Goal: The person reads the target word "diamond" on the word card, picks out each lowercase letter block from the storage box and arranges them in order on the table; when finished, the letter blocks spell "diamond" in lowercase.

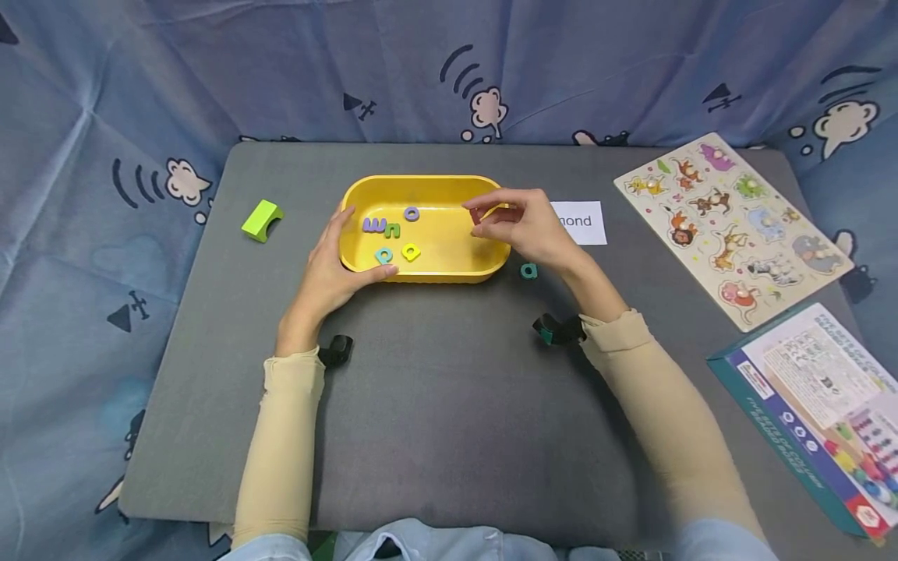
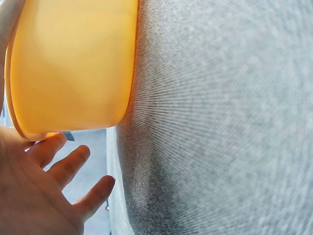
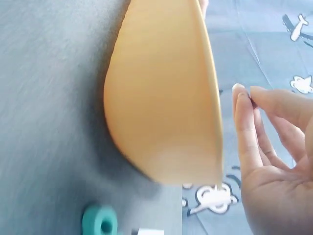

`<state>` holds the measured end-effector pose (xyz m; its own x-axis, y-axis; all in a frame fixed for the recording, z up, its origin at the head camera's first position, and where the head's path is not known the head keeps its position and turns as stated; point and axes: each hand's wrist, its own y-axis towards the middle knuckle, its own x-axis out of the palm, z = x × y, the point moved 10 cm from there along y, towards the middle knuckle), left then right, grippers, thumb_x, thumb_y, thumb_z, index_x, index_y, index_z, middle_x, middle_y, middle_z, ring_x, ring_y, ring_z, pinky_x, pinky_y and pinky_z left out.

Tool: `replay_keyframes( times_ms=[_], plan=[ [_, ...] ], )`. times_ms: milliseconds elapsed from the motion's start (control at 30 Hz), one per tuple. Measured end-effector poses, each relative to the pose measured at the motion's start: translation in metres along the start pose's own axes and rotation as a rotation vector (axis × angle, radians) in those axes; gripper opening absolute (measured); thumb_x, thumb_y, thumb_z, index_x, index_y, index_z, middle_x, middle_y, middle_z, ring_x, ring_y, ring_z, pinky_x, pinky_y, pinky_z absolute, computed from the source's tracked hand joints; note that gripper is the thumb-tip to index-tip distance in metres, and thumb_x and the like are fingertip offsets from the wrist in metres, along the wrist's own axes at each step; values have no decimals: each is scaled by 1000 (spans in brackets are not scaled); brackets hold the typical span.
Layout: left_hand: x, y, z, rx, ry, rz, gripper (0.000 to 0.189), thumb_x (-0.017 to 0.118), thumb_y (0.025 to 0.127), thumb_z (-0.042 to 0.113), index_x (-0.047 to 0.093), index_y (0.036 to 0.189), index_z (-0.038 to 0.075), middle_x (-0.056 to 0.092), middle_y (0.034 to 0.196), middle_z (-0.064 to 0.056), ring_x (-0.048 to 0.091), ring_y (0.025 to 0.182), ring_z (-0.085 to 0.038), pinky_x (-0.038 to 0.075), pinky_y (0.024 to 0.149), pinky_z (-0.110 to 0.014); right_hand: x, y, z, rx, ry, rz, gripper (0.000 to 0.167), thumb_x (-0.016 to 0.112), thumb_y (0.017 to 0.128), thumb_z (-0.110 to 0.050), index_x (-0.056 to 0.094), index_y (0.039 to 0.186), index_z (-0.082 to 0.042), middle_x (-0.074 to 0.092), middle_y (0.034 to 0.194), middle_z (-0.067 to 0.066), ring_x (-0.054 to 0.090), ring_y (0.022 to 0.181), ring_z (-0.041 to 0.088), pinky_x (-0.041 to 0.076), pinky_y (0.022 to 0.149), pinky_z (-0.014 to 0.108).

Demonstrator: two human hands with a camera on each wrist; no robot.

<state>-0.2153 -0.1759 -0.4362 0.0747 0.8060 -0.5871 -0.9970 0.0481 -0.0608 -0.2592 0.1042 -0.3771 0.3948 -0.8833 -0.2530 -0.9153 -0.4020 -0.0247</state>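
My left hand (image 1: 326,261) grips the left end of a yellow tray (image 1: 428,276), thumb over the near rim and fingers along its side; in the left wrist view, several fingers are spread beside the tray wall (image 2: 73,73). Inside lie small letters: purple m-shaped (image 1: 374,225), green n-shaped (image 1: 392,231), a purple ring-shaped one (image 1: 411,213), plus blue (image 1: 383,255) and yellow (image 1: 410,252) ones. Over the tray's right end, my right hand (image 1: 522,222) pinches a tiny dark piece (image 3: 253,103), mostly hidden by thumb and fingertip. A teal letter (image 1: 528,270) lies on the table below that hand.
A white card (image 1: 582,224) printed with letters ending "mond" is partly covered by my right hand. Farther right lie an animal puzzle board (image 1: 730,226) and a toy box (image 1: 807,413). A green arch block (image 1: 263,220) sits left on the grey table (image 1: 449,405).
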Motion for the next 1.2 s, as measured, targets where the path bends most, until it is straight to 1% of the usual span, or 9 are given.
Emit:
replay_keyframes(
  times_ms=[133, 200, 400, 467, 600, 733, 900, 1033, 1200],
  plan=[
    [0, -1, 1, 3, -1, -3, 116, 95, 76, 48, 27, 169, 30, 22, 177, 0, 30, 159, -30, 28, 128, -56, -23, -15, 8, 20, 19, 52, 35, 78, 91, 6, 74, 126, 3, 71, 113, 19, 74, 89, 17, 62, 84, 22],
    [0, -1, 1, 5, 3, -4, 116, 94, 76, 47, 27, 169, 29, 22, 177, -1, 30, 160, -30, 27, 128, -56, -36, -22, 11, 18, 8, 82, 36, 78, 91, 5, 73, 127, 2, 71, 110, 13, 74, 88, 13, 62, 83, 22],
    [0, -1, 2, 9, 9, -2, 116, 94, 76, 48, 27, 169, 29, 21, 178, -2, 29, 160, -31, 27, 128, -56, -73, -42, 15, -13, -31, 194, 37, 77, 92, 5, 72, 128, 1, 74, 102, 0, 76, 86, 9, 63, 81, 21],
    [0, -1, 2, 11, 9, -1, 116, 94, 77, 47, 27, 169, 28, 21, 178, -2, 29, 160, -31, 27, 128, -56, -83, -48, 16, -15, -52, 230, 36, 77, 91, 5, 73, 127, -1, 75, 100, -3, 76, 85, 7, 62, 80, 19],
    [0, -1, 3, 16, 6, 1, 115, 94, 77, 46, 27, 169, 27, 22, 178, -2, 29, 160, -30, 27, 128, -56, -97, -59, 22, -5, -62, 266, 35, 76, 91, 7, 75, 124, -5, 76, 96, -6, 77, 82, 5, 62, 75, 20],
    [0, -2, 3, 14, 5, -1, 115, 94, 77, 47, 27, 169, 28, 21, 178, -2, 30, 160, -30, 28, 128, -55, -104, -65, 30, 10, -61, 274, 35, 74, 91, 9, 74, 124, -3, 77, 94, -9, 76, 82, 3, 62, 72, 20],
    [0, -2, 2, 10, 9, -2, 115, 94, 77, 48, 27, 169, 28, 20, 178, -1, 30, 160, -30, 28, 128, -56, -102, -71, 44, 45, -112, 261, 35, 78, 92, 5, 70, 126, 4, 78, 91, -13, 75, 80, -1, 59, 67, 17],
    [1, -1, 3, 10, 12, -1, 115, 93, 77, 49, 27, 169, 28, 21, 178, -2, 29, 160, -30, 27, 128, -56, -95, -76, 53, 74, -154, 237, 33, 80, 91, 3, 71, 123, 5, 79, 89, -6, 73, 75, -1, 58, 64, 18],
    [1, -2, 2, 1, 22, -3, 115, 93, 78, 49, 26, 169, 29, 20, 178, -2, 28, 161, -31, 27, 129, -56, -89, -80, 61, 82, -317, 213, 29, 84, 90, -6, 75, 118, -4, 75, 92, 3, 65, 74, 3, 49, 62, 18]
  ],
)
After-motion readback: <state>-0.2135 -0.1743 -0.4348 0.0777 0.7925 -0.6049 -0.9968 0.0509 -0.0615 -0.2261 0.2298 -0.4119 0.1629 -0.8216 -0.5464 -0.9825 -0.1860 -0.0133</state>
